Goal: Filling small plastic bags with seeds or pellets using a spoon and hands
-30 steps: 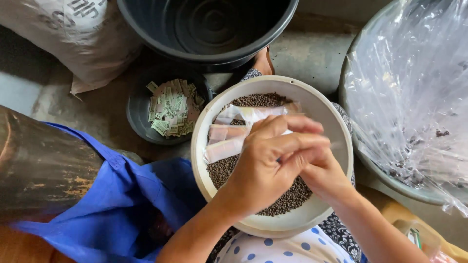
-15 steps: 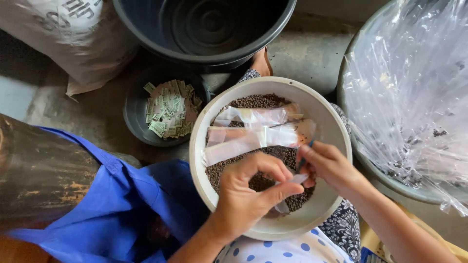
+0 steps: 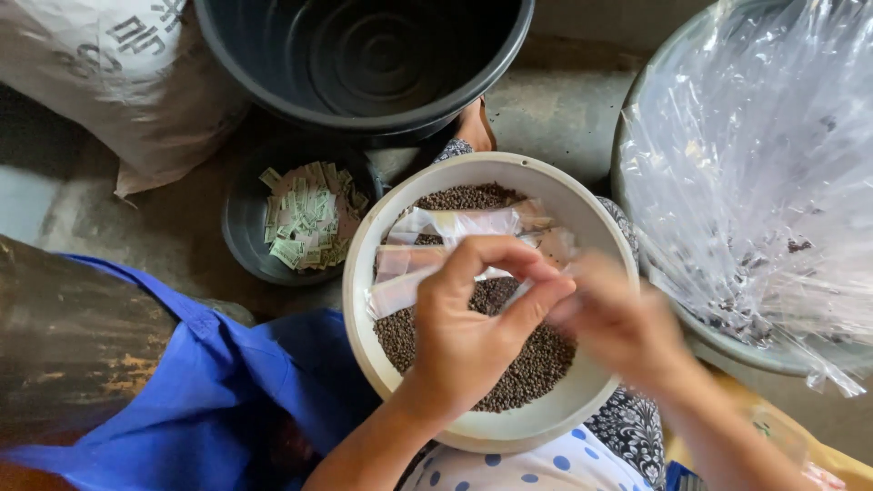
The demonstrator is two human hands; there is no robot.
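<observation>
White bowl [image 3: 364,300]: round, pale rim, resting on the person's lap over a dotted cloth [image 3: 546,468]. Holds a layer of small dark brown seeds [image 3: 536,364] across its floor.

Clear packets [image 3: 473,223]: several small flat plastic sleeves, lying on the seeds in the far half of the bowl, overlapping one another.

Left hand [image 3: 473,332]: above the middle of the bowl, thumb and forefinger pinched together on the edge of a clear packet that trails to the left over the seeds.

Right hand [image 3: 627,327]: blurred, just beside the left hand, over the bowl's right side, fingertips meeting the left hand's; whether it grips anything cannot be told.

Small dark dish [image 3: 241,218]: left of the bowl, on the concrete floor, holding a heap of little pale green paper slips [image 3: 309,214].

Large black tub [image 3: 364,55]: beyond the bowl.

Grey sack [image 3: 100,73]: upper left, lying against the tub.

Blue cloth [image 3: 209,391]: lower left, draped beside the bowl.

Basin lined with clear plastic sheet [image 3: 764,155]: right of the bowl, a few dark seeds scattered inside.
</observation>
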